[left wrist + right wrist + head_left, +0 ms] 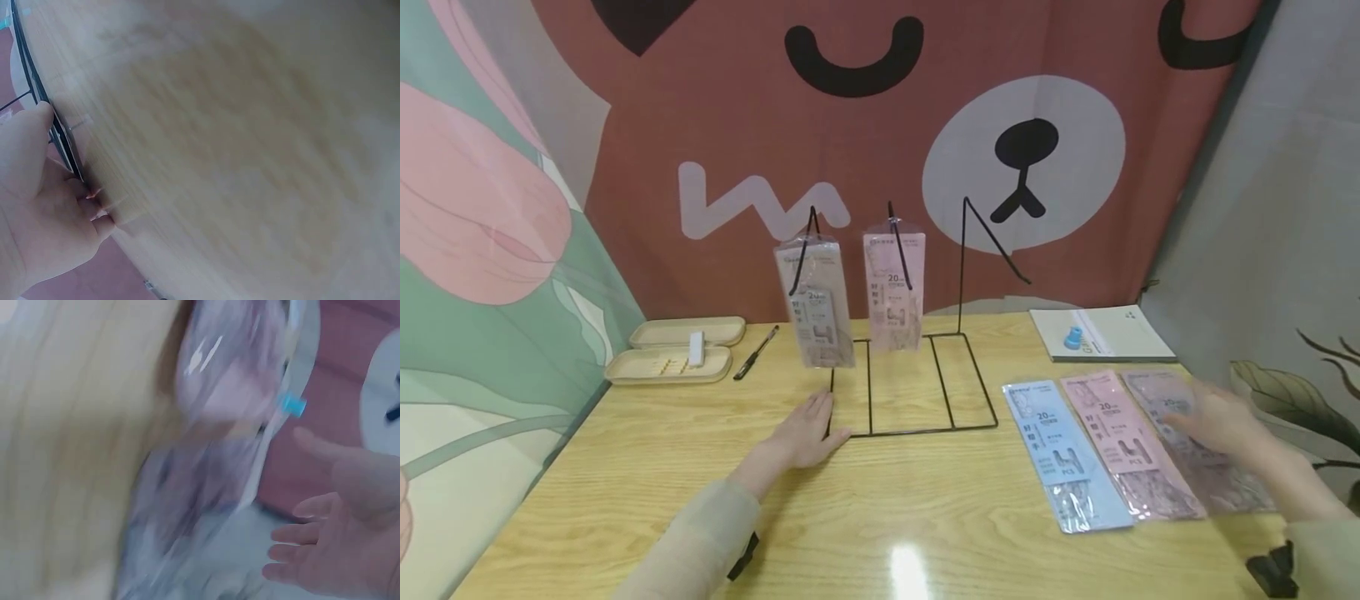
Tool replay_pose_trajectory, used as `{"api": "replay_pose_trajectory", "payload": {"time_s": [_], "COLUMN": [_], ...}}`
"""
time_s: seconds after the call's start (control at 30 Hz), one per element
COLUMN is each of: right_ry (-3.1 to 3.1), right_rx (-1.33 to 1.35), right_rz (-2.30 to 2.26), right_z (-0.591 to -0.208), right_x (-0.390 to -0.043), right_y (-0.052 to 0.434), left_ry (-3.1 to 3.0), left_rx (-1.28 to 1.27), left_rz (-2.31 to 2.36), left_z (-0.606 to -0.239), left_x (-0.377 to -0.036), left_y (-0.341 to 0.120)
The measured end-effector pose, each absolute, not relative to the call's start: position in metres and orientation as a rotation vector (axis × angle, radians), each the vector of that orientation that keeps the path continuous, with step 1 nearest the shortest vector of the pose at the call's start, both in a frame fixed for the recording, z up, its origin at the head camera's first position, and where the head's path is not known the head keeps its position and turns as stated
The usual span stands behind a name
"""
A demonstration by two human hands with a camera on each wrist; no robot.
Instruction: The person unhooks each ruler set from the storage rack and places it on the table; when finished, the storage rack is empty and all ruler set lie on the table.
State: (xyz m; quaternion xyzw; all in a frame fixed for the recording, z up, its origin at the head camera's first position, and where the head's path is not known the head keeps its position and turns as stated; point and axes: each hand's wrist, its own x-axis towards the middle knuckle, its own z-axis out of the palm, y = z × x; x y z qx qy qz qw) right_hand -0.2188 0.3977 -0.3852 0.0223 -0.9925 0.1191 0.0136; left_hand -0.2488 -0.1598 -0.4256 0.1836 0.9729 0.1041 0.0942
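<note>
My left hand point(808, 429) rests on the front left corner of a black wire rack point(910, 431), its thumb and fingers at the base bars in the left wrist view. The rack has three slanted hooks. A greyish packet point(812, 333) hangs from the left hook and a pink packet point(893, 292) from the middle one; the right hook point(996, 237) is bare. My right hand point(1221, 421) is over a greyish-purple packet point(1232, 479), fingers spread and holding nothing in the right wrist view. Beside that packet lie a pink packet point(1131, 442) and a blue packet point(1067, 454).
An open beige pencil case point(670, 379) with a white block point(697, 348) in it lies at the back left, next to a black pen point(756, 353). At the back right, a small blue object point(1073, 337) sits on a notebook point(1120, 321). A printed curtain point(737, 108) hangs behind the table.
</note>
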Motion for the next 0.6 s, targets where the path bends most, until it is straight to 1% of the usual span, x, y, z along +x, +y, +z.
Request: {"api": "replay_pose_trajectory", "payload": {"time_s": [0.07,0.13,0.33,0.37,0.6], "right_ry": [-3.035,-3.042,-3.064,-3.046,-3.002], "right_rx": [0.173,0.194,0.308,0.351,0.57], "right_rz": [0.373,0.351,0.558,0.609,0.573], "right_z": [-0.385,-0.381,-0.38,-0.382,-0.396], "right_x": [-0.225,-0.23,-0.241,-0.243,-0.254], "right_y": [0.375,0.352,0.293,0.284,0.237], "left_ry": [2.886,2.885,2.882,2.881,2.881], "left_rx": [0.544,0.542,0.55,0.553,0.562], "left_rz": [0.305,0.304,0.31,0.316,0.314], "left_z": [-0.426,-0.427,-0.427,-0.427,-0.426], "left_x": [-0.25,-0.25,-0.249,-0.249,-0.249], "left_y": [-0.16,-0.16,-0.159,-0.16,-0.16]}}
